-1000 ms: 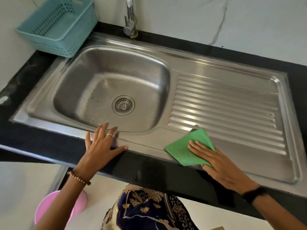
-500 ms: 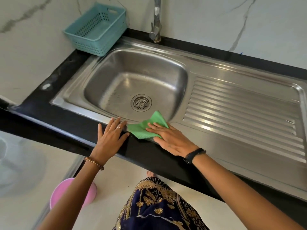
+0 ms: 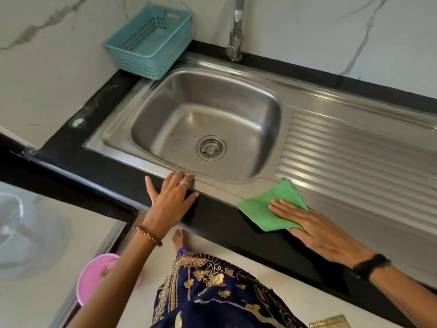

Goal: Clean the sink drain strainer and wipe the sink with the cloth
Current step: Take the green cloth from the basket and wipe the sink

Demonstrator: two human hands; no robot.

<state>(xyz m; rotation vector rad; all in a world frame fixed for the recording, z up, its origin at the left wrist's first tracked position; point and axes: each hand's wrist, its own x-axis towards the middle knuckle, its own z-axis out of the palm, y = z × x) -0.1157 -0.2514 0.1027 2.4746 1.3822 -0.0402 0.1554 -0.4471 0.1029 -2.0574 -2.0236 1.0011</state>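
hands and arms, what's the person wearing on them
Both forearms are bare, with no sleeves in view. The left hand has a thin silver ring on one finger and a brown beaded bracelet at the wrist. The right hand has no ring showing, only a black band at the wrist.

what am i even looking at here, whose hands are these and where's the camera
There is no machine here. A person wears a camera on the head, looking down at their own two hands. Below is a steel sink set in a black counter, with the drain strainer in its bowl. The right hand presses a green cloth flat on the sink's front edge, beside the ribbed draining board. The left hand rests open on the counter edge, holding nothing. A teal basket sits at the back corner.
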